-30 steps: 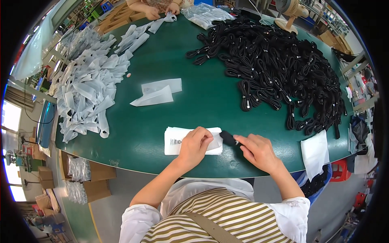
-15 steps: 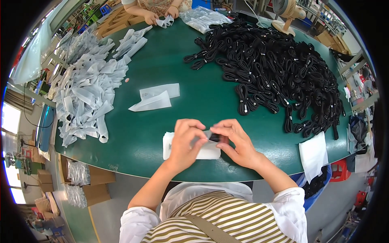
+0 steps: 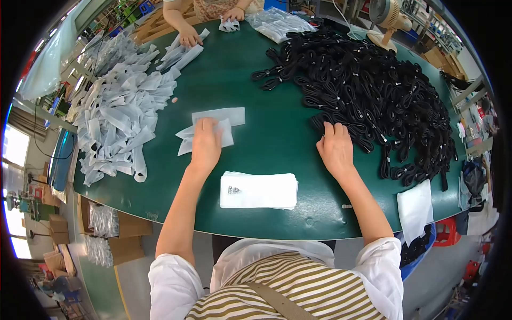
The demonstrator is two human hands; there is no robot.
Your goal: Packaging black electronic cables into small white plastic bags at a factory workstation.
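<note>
At the far left of the green table (image 3: 272, 144), a pouch pile (image 3: 117, 117) spreads loosely, its pale, translucent pieces overlapping at many angles; below the near edge on this side, open cartons (image 3: 130, 248) contain clear packets (image 3: 101, 221). A small pink piece (image 3: 174, 100) lies just beside the pile. Farther back, a co-worker's hand (image 3: 188, 36) touches a few separate pouches (image 3: 184, 56), while the co-worker's other hand (image 3: 233, 14) rests on a crumpled one. Left of centre, the person's left hand (image 3: 207, 141), palm down with fingers bent and close together, reaches over the loose pouches (image 3: 232, 116), which lie flat and partly overlapping; whether it grips one cannot be told. Near the front edge, at the middle, lies a stack (image 3: 258, 191) of white pouches with dark print at its left end. A clear bag (image 3: 280, 24) lies at the back. To the right, the person's right hand (image 3: 335, 144), fingers slightly curled, meets a black cable (image 3: 320, 120) at the near left border of the cable pile (image 3: 378, 90); its grip is hidden. Behind the pile stands a fan (image 3: 391, 16); at the near right, a white sheet (image 3: 415, 208) hangs over the edge, with a red stool (image 3: 447, 234) beyond.
</note>
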